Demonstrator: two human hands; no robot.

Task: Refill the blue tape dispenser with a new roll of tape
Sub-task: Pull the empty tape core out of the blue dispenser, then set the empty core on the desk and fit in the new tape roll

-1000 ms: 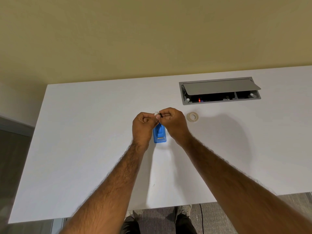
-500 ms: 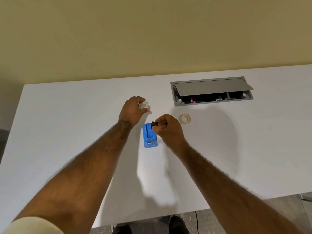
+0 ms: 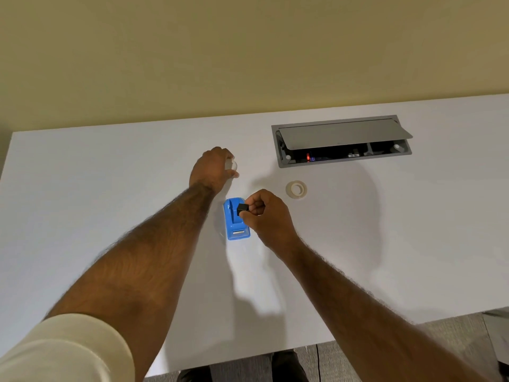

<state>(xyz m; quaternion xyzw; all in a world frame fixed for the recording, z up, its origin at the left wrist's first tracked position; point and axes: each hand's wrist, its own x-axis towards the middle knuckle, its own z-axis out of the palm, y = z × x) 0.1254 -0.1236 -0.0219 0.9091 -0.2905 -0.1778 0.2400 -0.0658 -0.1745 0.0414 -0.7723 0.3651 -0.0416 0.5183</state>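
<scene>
The blue tape dispenser (image 3: 235, 223) lies on the white table (image 3: 110, 194), its metal cutter toward me. My right hand (image 3: 265, 215) hovers over the dispenser's right side, pinching a small black spindle (image 3: 242, 208). Farther back and to the left, my left hand (image 3: 213, 169) is closed on a small whitish empty tape core (image 3: 232, 164) just above the table. A new roll of clear tape (image 3: 296, 189) lies flat on the table to the right of both hands, untouched.
A grey cable box (image 3: 341, 140) with its lid propped up is sunk into the table at the back right. A beige wall runs behind the table. The table's near edge and grey carpet show at the bottom.
My hands were together above the dispenser. They have separated: the left hand carried the whitish core back and left, while the right hand kept the black spindle near the dispenser.
</scene>
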